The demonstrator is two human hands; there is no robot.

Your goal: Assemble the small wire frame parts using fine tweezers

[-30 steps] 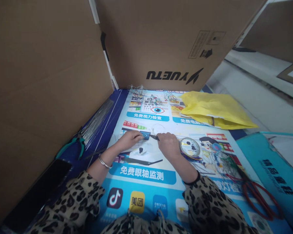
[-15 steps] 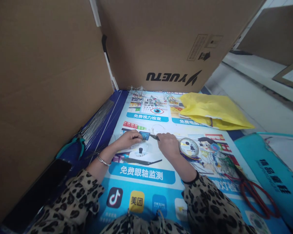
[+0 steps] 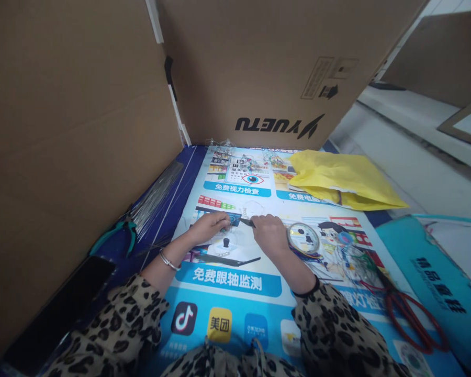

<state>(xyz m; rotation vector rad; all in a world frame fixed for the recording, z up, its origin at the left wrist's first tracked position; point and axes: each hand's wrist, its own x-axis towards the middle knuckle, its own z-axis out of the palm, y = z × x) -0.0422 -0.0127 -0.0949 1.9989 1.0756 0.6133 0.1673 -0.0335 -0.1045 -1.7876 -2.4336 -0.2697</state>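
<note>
Over the printed sheet (image 3: 231,290) on the table, as seen from the head camera, both hands were at close work, near each other but apart. The right hand (image 3: 272,234) was closed around a dark pointed tool (image 3: 247,222), its tip directed at the left hand; the kind of tool could not be determined. The left hand (image 3: 211,226) had its thumb and fingers pressed together; whether anything fine lay between them could not be told. The tool's exposed end stood in the gap between the hands, above the sheet. Just beside the right wrist lay a clear round spool (image 3: 304,237). Red-handled scissors (image 3: 395,295) lay further right, near a teal bag (image 3: 432,283); a yellow bag (image 3: 349,180) lay beyond the spool. On the left, teal-handled pliers (image 3: 133,236) lay against a bundle of thin wires (image 3: 157,196). Cardboard panels (image 3: 259,68) bounded the far and left sides.
</note>
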